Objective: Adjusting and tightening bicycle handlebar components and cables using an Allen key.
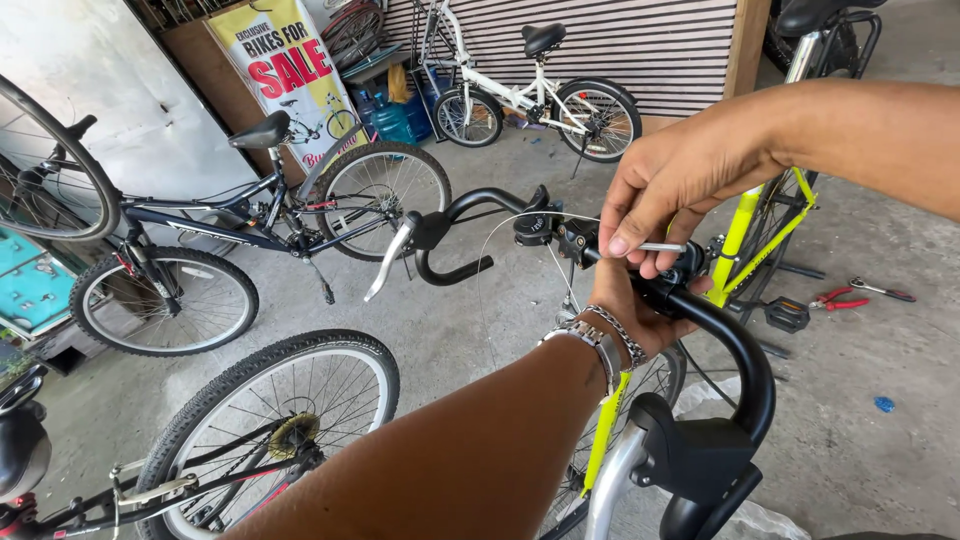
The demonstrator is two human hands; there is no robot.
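A black handlebar (735, 345) of a yellow-green bicycle (745, 225) runs across the middle of the head view, with silver brake levers (388, 262) at its ends. My left hand (625, 310), with a metal watch and bracelet on the wrist, grips the bar from below near the stem. My right hand (670, 185) comes in from the right above it and pinches a thin silver hex key (662, 247), whose tip is in the clamp by the stem (560, 232).
A dark blue bicycle (250, 225) stands at the left, a white folding bicycle (530, 95) at the back wall, and a rear wheel (275, 420) near the bottom left. Red-handled pliers (840, 299) lie on the concrete floor at the right. A yellow banner (285, 65) leans at the back.
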